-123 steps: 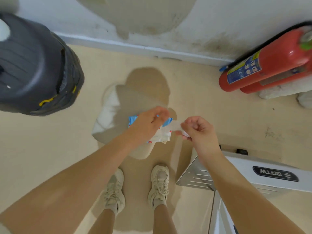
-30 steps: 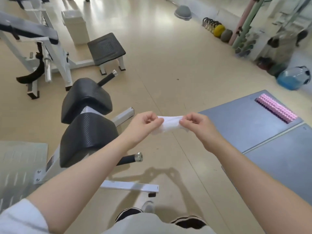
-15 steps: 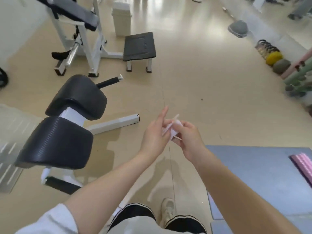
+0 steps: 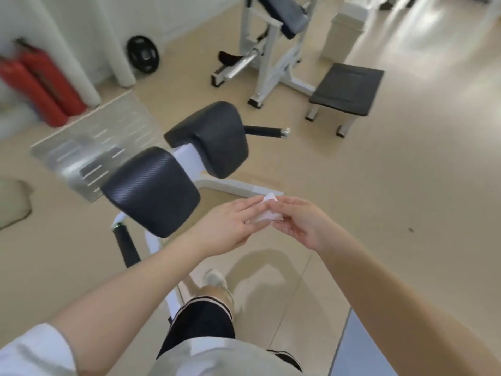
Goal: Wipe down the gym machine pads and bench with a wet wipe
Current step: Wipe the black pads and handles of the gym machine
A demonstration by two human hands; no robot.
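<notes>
A small folded white wet wipe (image 4: 267, 215) is pinched between my left hand (image 4: 233, 225) and my right hand (image 4: 302, 222), held together in front of me. Just left of my hands stands a white-framed gym machine with two black pads: the near pad (image 4: 151, 189) and the far pad (image 4: 210, 137). A black handle (image 4: 264, 130) sticks out beside the far pad. Farther back right is a low black bench seat (image 4: 348, 88) on white legs. My hands are apart from every pad.
Behind the bench stands a white machine frame (image 4: 268, 61) with a dark angled pad (image 4: 284, 12). A metal footplate (image 4: 92, 147), two red fire extinguishers (image 4: 40, 85) and a black weight plate (image 4: 143, 54) lie at the left. A beige bin (image 4: 343, 31) stands at the back; a blue mat (image 4: 360, 348) is at bottom right.
My view has swung left, so the two-pad machine now sits closer to centre. My hands have drawn together, folding the once-stretched wipe into a small pad.
</notes>
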